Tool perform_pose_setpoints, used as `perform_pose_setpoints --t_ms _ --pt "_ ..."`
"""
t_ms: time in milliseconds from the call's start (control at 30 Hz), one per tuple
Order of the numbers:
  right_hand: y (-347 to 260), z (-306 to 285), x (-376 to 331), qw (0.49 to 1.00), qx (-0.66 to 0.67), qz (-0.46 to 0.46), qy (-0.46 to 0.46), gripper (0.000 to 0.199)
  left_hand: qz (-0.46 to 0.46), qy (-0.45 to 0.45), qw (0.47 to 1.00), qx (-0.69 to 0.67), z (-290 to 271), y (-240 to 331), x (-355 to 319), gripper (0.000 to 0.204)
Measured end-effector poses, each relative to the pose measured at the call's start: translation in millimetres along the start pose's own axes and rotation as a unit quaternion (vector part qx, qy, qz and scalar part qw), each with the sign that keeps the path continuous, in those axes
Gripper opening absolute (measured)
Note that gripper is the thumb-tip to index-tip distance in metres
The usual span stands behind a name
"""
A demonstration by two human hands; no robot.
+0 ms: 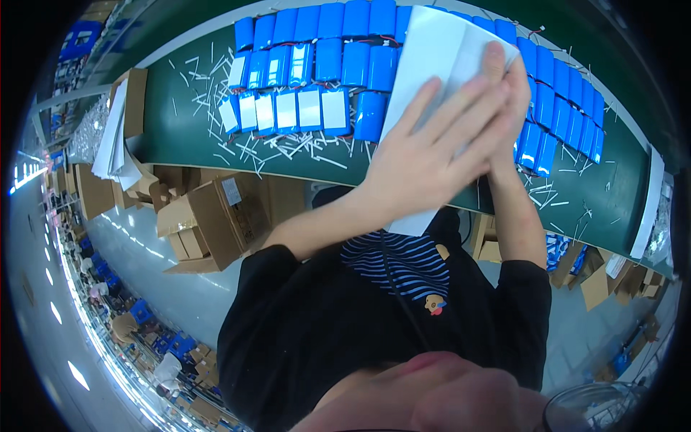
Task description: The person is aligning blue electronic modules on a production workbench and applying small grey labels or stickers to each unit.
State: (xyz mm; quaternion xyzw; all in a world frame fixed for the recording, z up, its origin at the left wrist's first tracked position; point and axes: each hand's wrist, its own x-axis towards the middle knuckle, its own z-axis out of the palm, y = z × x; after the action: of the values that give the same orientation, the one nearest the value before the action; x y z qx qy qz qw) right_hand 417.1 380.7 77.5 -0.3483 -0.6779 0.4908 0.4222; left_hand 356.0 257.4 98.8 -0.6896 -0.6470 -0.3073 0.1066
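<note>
A long white sheet (432, 54), creased lengthwise, is tilted up in front of me above the bench. My left hand (425, 155) reaches across it, fingers stretched out and pressed toward its right side. At the sheet's right edge is my right hand (515, 108), gripping it; the left fingers partly cover this hand. Behind the sheet stand rows of blue-wrapped battery packs (329, 59) with thin wires. Several packs in the left front row bear white labels (286, 110). The sheet hides the packs in the middle.
Thin white paper strips (309, 147) are strewn over the green bench (169, 137). At its left end stand a cardboard piece (134, 104) and white papers (115, 140). Open cartons (209, 223) sit below on the left, and more boxes (604, 284) on the right.
</note>
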Motion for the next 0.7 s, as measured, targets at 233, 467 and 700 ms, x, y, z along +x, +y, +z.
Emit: perform_pose_setpoints --t_ms 233,467,700 --pt "-2 0 7 0.997 0.055 -0.053 0.019 0.035 -0.027 -0.066 0.990 0.119 -13 -47 3 0.054" --pt "-3 -7 8 0.996 0.050 -0.079 -0.001 0.039 -0.054 -0.091 0.988 0.117 -23 -77 3 0.058" --pt "2 -15 19 1.000 0.020 0.012 0.014 0.042 -0.070 -0.061 0.973 0.213 -49 -106 0 0.057"
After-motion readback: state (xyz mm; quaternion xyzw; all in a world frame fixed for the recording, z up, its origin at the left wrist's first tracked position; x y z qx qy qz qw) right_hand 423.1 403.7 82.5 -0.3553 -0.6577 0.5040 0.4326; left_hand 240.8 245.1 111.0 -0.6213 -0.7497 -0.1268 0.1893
